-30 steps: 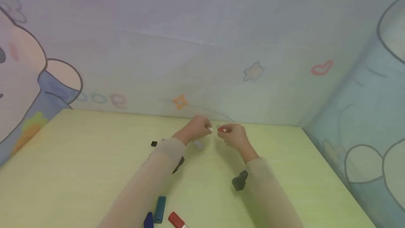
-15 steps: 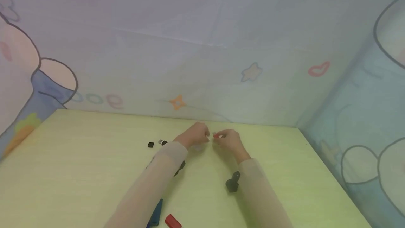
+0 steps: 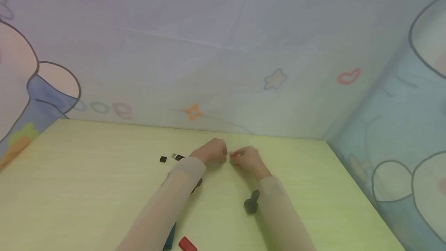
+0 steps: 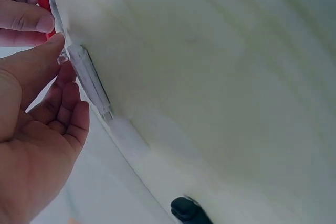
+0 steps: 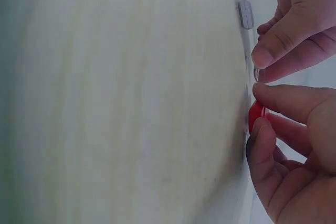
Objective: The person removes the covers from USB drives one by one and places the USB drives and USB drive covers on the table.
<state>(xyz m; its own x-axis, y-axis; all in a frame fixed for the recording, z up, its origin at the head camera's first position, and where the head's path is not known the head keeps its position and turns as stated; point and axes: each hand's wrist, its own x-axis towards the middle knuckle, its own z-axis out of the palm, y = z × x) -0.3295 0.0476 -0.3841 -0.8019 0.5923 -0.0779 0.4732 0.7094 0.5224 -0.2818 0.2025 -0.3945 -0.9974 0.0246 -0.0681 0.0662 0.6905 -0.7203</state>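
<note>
My left hand (image 3: 210,151) pinches a small clear cap (image 4: 63,57) between thumb and forefinger. Facing it, my right hand (image 3: 248,161) grips a small red stick (image 5: 256,115), probably a USB stick, between thumb and fingertips; much of it is covered by the fingers. A narrow gap separates the two hands, and cap and red stick are apart. On the table beside my left hand lies a clear, whitish USB stick (image 4: 90,77). Just left of that wrist is a black USB stick (image 3: 179,157) with its metal plug bare, and beyond it a black cap (image 3: 163,159).
Near the front edge of the view lie a blue stick (image 3: 170,239), partly behind the left sleeve, and a red stick (image 3: 188,244). A patterned cloth (image 3: 223,49) hangs behind the table (image 3: 87,173). A dark wrist camera (image 3: 251,203) sits under the right sleeve.
Both hands have come slightly lower and nearer each other, the red stick moving left toward the cap. The head view has shifted a little; more of the black USB stick shows.
</note>
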